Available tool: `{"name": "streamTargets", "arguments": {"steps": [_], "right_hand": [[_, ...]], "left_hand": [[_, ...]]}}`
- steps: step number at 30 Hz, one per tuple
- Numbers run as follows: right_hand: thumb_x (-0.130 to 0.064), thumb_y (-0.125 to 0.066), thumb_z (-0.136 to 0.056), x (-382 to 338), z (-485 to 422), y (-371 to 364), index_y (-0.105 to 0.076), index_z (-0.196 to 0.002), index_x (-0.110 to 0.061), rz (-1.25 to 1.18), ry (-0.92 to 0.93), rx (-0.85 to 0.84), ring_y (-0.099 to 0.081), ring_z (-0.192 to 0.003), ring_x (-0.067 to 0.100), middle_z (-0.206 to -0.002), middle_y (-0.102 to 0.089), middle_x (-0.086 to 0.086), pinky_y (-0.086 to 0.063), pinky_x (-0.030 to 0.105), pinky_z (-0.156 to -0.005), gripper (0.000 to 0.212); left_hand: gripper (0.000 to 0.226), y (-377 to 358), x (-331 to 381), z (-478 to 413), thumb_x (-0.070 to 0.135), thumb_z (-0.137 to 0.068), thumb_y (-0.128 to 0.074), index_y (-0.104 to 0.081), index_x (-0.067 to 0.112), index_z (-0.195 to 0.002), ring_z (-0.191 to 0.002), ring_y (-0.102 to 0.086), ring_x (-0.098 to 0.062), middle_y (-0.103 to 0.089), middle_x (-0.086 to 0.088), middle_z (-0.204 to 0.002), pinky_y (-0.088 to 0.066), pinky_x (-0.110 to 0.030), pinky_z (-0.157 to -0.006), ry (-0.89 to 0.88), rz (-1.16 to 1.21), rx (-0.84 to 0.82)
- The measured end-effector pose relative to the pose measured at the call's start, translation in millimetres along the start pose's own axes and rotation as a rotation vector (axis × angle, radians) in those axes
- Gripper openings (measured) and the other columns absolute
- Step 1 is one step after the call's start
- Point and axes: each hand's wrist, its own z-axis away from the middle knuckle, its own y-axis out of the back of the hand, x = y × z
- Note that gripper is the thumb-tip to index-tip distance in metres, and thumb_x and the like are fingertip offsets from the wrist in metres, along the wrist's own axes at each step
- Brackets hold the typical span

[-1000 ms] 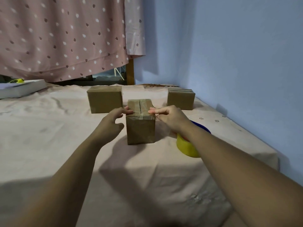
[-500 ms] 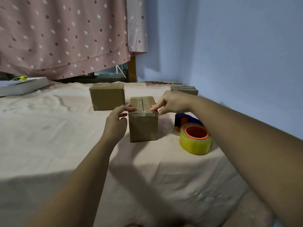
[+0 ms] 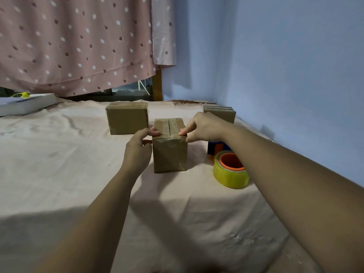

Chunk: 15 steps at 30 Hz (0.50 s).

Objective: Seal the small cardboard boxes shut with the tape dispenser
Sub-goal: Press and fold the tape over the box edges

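Head view. Item 1: middle cardboard box [image 3: 170, 154], brown, upright on the pinkish sheet [image 3: 59, 164], mid-bed, in front of two others. The top flaps meet at a dark seam. Glossy clear tape crosses the top and laps, wrinkled, down the near face. The left hand [image 3: 137, 152] grips the top left edge with curled fingers. The right hand [image 3: 204, 128] pinches the top right edge between thumb and forefinger.

Item 2: tape dispenser [image 3: 230, 172], yellow roll, orange core, blue body, lying near the box's right side.

Items 3–4: left rear box [image 3: 127, 120]; right rear box [image 3: 222, 113], near the blue wall [image 3: 285, 66].
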Motion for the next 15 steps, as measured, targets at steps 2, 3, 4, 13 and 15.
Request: {"name": "streamTargets", "arguments": {"steps": [2, 3, 4, 13, 15], "right_hand": [[-0.015, -0.071, -0.084, 4, 2, -3, -0.072, -0.110, -0.021, -0.083, -0.027, 0.024, -0.058, -0.105, 0.012, -0.118, -0.067, -0.003, -0.046, 0.023, -0.088, 0.027], [-0.015, -0.071, -0.083, 6, 3, -4, -0.072, -0.110, -0.022, -0.125, -0.039, 0.032, -0.058, -0.106, 0.011, -0.119, -0.066, -0.005, -0.044, 0.022, -0.087, 0.027], [-0.015, -0.071, -0.083, 9, 4, -6, -0.072, -0.109, -0.023, -0.165, -0.046, 0.040, -0.057, -0.108, 0.009, -0.121, -0.066, -0.006, -0.042, 0.021, -0.087, 0.027], [-0.030, -0.076, -0.076, 29, -1, -43, -0.073, -0.089, -0.040, -0.365, -0.055, 0.281, -0.055, -0.117, 0.005, -0.113, -0.066, -0.023, -0.037, 0.040, -0.107, 0.016], [-0.027, -0.077, -0.077, 30, -1, -52, -0.074, -0.089, -0.037, -0.447, -0.061, 0.337, -0.056, -0.115, 0.002, -0.113, -0.067, -0.020, -0.037, 0.039, -0.107, 0.016]], "left_hand": [[0.054, 0, 2, 0, -0.018, -0.080, -0.037, -0.065, 0.027, -0.089, -0.112, -0.055, -0.015, -0.059, 0.002, -0.129, -0.043, -0.024, -0.083, -0.007, -0.005, 0.009], [0.053, -1, 3, 0, -0.018, -0.080, -0.038, -0.065, 0.027, -0.088, -0.107, -0.057, -0.013, -0.059, 0.001, -0.128, -0.043, -0.022, -0.080, -0.003, -0.002, 0.013], [0.051, -1, 5, 1, -0.017, -0.081, -0.038, -0.065, 0.026, -0.088, -0.101, -0.058, -0.010, -0.059, 0.001, -0.127, -0.043, -0.021, -0.077, 0.005, 0.000, 0.016], [0.053, -2, 0, -3, -0.011, -0.078, -0.042, -0.066, 0.036, -0.081, -0.110, -0.059, -0.021, -0.064, 0.008, -0.120, -0.049, -0.045, -0.092, 0.039, -0.007, 0.047], [0.054, -1, 1, -3, -0.011, -0.077, -0.041, -0.067, 0.037, -0.081, -0.113, -0.057, -0.017, -0.064, 0.008, -0.118, -0.049, -0.045, -0.094, 0.043, 0.014, 0.045]]}}
